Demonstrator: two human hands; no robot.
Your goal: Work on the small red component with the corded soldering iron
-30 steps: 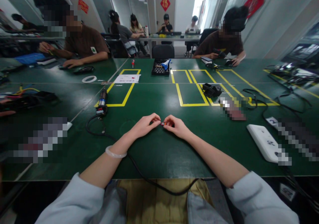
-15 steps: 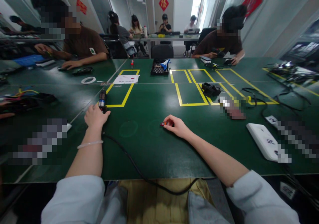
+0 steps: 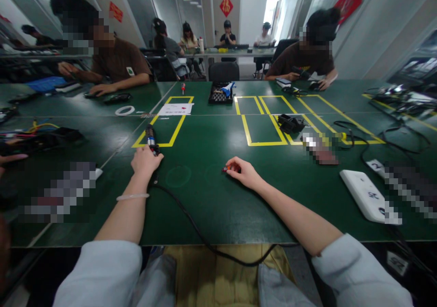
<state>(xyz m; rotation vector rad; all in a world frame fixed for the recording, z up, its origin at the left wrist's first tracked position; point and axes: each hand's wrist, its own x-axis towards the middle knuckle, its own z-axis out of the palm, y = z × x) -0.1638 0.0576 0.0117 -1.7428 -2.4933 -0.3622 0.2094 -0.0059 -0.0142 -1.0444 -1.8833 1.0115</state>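
My left hand (image 3: pixel 144 161) is wrapped round a black corded power tool (image 3: pixel 150 136), whose barrel with a blue and silver band points away from me over the table. Its exact kind I cannot make out. From its near end a black cable (image 3: pixel 180 204) runs down over the table edge. In the middle of the table my right hand (image 3: pixel 245 173) has its fingers closed on a small red-and-black piece (image 3: pixel 225 169), with only the tip showing beyond the fingers. Most of that piece is hidden. Faint rings (image 3: pixel 178 177) mark the tabletop between the hands.
Yellow tape outlines (image 3: pixel 264 143) mark the green table (image 3: pixel 205 220). A black tray (image 3: pixel 220 100), a paper sheet (image 3: pixel 175 109) and a tape roll (image 3: pixel 124 111) lie farther back. A black clamp-like part (image 3: pixel 290 123) and a white power bank (image 3: pixel 363 193) are right. Co-workers sit across.
My left hand has moved a little to the right with the corded tool in it, which now tilts more. My right hand has stayed nearly in place. The view has shifted slightly.
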